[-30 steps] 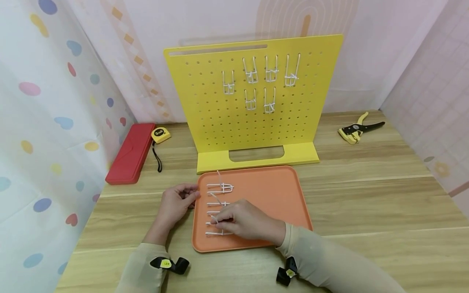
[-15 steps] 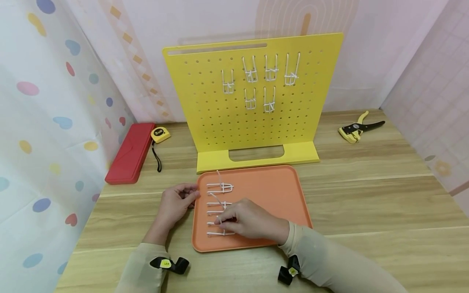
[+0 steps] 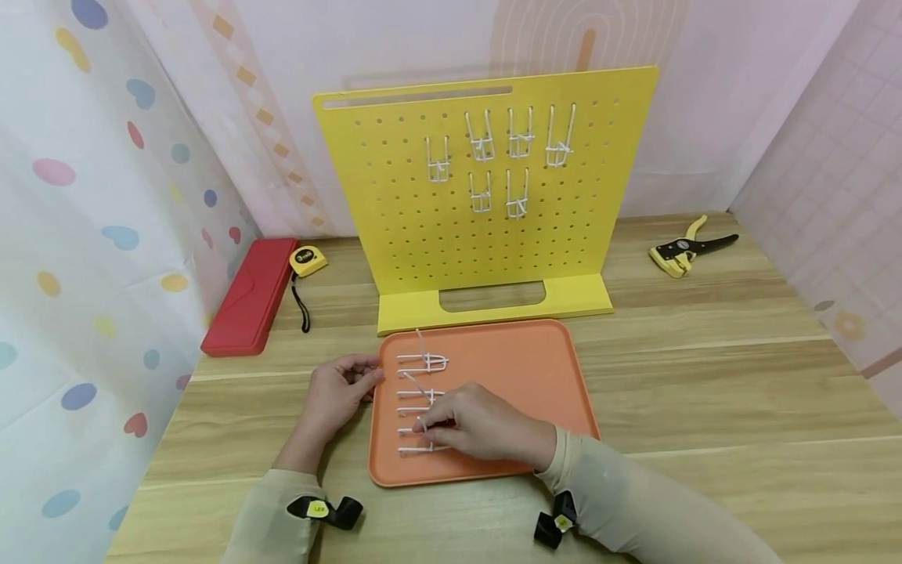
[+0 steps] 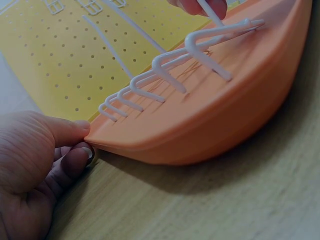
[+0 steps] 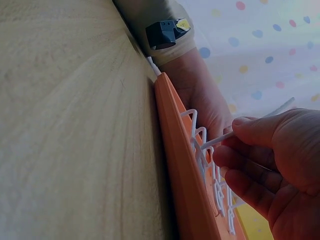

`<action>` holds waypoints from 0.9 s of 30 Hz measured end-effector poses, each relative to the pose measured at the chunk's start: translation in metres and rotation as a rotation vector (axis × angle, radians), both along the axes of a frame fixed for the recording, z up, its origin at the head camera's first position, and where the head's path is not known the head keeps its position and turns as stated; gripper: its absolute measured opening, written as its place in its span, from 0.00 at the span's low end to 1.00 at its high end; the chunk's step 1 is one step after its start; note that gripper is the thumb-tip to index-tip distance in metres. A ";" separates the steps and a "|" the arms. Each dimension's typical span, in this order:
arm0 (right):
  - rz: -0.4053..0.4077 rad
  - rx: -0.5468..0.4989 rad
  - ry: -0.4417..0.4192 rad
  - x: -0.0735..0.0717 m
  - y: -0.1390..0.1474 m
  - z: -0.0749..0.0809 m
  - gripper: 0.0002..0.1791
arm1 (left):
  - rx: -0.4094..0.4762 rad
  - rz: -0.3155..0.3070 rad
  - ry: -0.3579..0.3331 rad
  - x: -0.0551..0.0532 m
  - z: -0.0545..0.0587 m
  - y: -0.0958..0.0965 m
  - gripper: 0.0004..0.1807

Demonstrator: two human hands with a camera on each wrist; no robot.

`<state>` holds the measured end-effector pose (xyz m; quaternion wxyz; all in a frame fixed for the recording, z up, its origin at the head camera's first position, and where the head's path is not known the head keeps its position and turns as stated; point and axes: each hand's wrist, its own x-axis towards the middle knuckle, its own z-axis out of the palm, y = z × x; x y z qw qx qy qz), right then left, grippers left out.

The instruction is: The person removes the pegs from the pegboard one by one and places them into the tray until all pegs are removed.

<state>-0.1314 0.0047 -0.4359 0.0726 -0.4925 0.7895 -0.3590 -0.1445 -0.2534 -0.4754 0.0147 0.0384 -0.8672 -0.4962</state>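
My left hand (image 3: 337,395) pinches the left rim of the orange tray (image 3: 517,368), its thumb below the index finger's side of the edge hard to make out from above. Over the tray's near left part, my right hand (image 3: 475,423) pinches the upright prong of a white wire pegboard hook (image 5: 217,141) between thumb and index finger. That hook lies nearest me, its front end partly hidden by the hand. Two more white hooks, a far one (image 3: 414,356) and a middle one (image 3: 412,393), lie in a row beyond it, bent ends toward the left rim.
Behind the tray stands a yellow pegboard (image 3: 416,243) with several white hooks (image 3: 517,205) hung on it. At the left lie a red case (image 3: 250,298) and a yellow tape measure (image 3: 308,260) with a black strap. A yellow-and-black wire stripper (image 3: 682,249) lies far right.
The right hand has shifted slightly right along with the hook it pinches, then stayed nearly still. My left hand keeps its place on the tray rim.
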 end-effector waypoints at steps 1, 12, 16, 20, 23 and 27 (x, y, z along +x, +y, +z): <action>-0.001 0.000 0.004 0.000 0.000 0.000 0.07 | 0.001 -0.001 0.001 0.000 0.000 0.000 0.11; 0.007 -0.005 0.022 -0.001 0.000 -0.003 0.07 | 0.008 -0.017 0.041 -0.001 0.000 -0.001 0.10; 0.004 -0.002 0.025 -0.001 0.000 -0.003 0.07 | 0.010 -0.016 0.037 -0.001 0.000 -0.001 0.10; 0.003 -0.001 0.020 -0.001 0.000 -0.002 0.07 | 0.016 -0.012 0.028 0.000 0.000 0.000 0.10; 0.002 -0.001 0.022 -0.001 0.000 -0.002 0.07 | 0.019 -0.011 0.026 0.000 0.000 0.000 0.11; 0.001 0.000 0.032 -0.001 0.000 -0.002 0.06 | 0.016 -0.011 0.026 0.000 0.000 0.000 0.11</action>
